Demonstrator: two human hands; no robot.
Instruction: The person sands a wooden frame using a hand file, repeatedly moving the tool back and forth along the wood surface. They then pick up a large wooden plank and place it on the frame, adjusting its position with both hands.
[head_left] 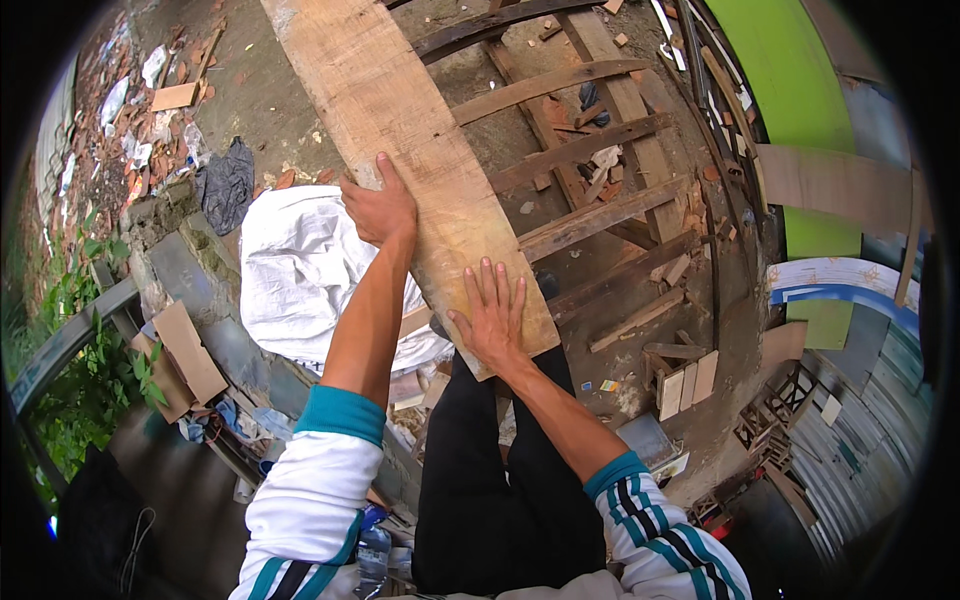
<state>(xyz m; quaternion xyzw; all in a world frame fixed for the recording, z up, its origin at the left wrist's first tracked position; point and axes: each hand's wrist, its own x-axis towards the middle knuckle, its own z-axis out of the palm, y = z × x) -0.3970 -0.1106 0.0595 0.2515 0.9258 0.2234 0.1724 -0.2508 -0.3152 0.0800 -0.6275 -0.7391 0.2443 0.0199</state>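
Note:
A long, wide wooden board [420, 140] slants from the upper left down to my lap, its near end over my thighs in black trousers [480, 480]. My left hand [383, 210] holds the board's left edge, with one digit lying on the top face and the other fingers curled at the edge, partly hidden. Flat on the near end of the board rests my right hand [492, 315], fingers stretched out and apart. Right beside the board, under my left forearm, is a bulging white sack [290, 265].
Beyond the board, a frame of dark wooden slats [590, 150] lies on the dirt ground. Wood offcuts [688, 385] are stacked at the right, near green panels [790, 90] and corrugated sheeting [860, 460]. Litter, a black plastic bag [226, 185] and a metal rail [75, 340] are at left.

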